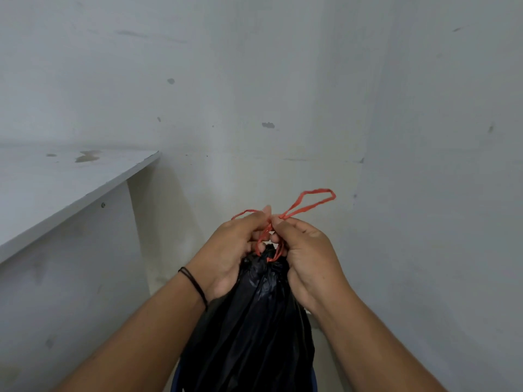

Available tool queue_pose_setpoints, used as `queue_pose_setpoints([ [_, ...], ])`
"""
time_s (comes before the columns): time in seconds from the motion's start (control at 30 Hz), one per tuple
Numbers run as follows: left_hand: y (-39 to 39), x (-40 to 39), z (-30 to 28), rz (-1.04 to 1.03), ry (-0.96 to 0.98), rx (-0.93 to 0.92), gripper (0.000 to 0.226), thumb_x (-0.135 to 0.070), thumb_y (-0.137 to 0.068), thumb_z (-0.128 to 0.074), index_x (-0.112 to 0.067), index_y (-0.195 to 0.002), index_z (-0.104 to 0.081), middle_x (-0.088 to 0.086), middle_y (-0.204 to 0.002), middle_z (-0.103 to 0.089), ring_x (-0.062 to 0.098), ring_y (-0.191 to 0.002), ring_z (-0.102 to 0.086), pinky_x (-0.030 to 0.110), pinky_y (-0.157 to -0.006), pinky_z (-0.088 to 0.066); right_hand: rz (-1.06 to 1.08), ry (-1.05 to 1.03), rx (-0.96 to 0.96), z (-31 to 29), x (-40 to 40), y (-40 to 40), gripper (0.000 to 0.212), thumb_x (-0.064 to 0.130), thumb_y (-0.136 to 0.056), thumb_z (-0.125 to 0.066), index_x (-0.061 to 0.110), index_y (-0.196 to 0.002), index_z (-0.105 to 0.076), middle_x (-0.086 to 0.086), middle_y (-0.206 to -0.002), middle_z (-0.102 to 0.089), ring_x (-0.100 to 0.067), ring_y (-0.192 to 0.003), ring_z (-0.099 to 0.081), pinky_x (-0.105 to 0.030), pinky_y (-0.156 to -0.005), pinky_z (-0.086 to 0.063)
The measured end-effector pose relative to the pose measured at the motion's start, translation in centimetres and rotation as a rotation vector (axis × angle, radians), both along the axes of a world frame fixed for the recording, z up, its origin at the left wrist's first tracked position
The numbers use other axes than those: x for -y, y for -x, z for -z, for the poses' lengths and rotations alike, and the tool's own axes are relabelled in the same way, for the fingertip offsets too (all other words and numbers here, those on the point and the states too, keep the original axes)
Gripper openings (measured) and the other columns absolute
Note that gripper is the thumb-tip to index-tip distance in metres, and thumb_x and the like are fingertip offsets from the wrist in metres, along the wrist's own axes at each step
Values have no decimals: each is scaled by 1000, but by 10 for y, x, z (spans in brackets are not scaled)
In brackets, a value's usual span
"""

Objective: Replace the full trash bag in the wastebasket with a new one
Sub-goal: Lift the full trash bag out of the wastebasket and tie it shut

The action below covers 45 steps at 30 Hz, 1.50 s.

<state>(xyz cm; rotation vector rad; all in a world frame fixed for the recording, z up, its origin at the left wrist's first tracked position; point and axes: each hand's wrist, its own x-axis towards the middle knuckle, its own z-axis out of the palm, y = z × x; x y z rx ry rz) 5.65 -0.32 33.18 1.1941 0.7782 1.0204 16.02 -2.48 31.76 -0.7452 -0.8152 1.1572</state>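
Scuffed grey walls (283, 66) behind; both hands' grips (230, 250) (307, 251) pinch red drawstrings (308, 200) on black bag (254, 321).

The black trash bag (249, 335) hides nearly all of the wastebasket (313, 376); both run off the frame's bottom edge, forearms too.

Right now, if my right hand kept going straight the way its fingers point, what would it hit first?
Your right hand points inward, toward your left hand, so it would meet that first, with the red drawstring pinched between them. Depth is hard to judge.
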Motion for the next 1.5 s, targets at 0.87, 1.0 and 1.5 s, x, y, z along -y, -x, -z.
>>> queue_pose_setpoints([
  [0.87,34,-9,10,-292,-1051,-556,9,-21,-84,-66,-25,-83,-74,-14,-77,-63,0,-76,-60,9,-66,-42,-111,289,298,-23,-6,-7,21,10,-92,-55,6,-71,-56,-7,-59,-52,-3,-32,-43,-15,-37,-35],
  [1.0,39,-6,6,-217,-1241,-749,17,-16,-89,-58,-9,-92,-73,2,-80,-64,13,-68,-60,25,-60,-46,-132,312,321,-27,-6,-8,28,9,-92,-53,8,-64,-52,-7,-53,-54,-3,-31,-41,-15,-36,-32],
  [1.5,35,-19,6,-209,-605,-693,15,-25,-91,-56,-19,-80,-63,-14,-106,-56,-3,-94,-51,8,-79,-32,1,153,521,-22,2,-15,24,-12,-76,-59,12,-73,-59,-6,-62,-62,-18,-61,-56,-18,-50,-45],
])
